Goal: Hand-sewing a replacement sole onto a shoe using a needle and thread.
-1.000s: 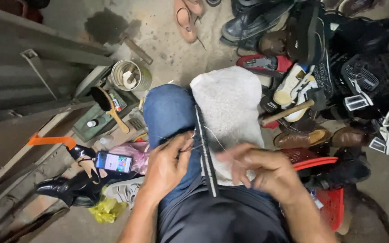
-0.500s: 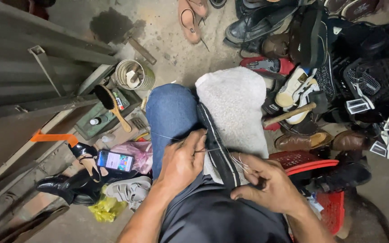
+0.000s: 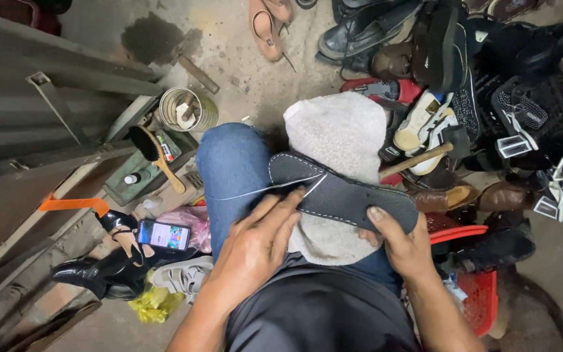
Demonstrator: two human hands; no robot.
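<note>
A dark shoe sole (image 3: 346,192) with pale stitching along its rim lies flat across a white cloth (image 3: 337,140) on my lap. My right hand (image 3: 399,241) grips its right end, thumb on top. My left hand (image 3: 259,248) rests against the near left edge of the sole, fingers stretched out over a white thread (image 3: 255,191) that runs from the sole across my blue jeans (image 3: 229,169). Whether those fingers pinch the thread is unclear.
A heap of shoes and sandals (image 3: 464,85) fills the right side, with a wooden-handled hammer (image 3: 418,160) and a red basket (image 3: 474,287). On the left are a tin can (image 3: 187,109), a brush (image 3: 154,156), a lit phone (image 3: 163,234), black heels (image 3: 99,267) and an orange tool (image 3: 73,203).
The sole, seen edge-on before, has been turned flat with its face up. My left hand slid lower and spread its fingers; my right hand shifted to the sole's right end.
</note>
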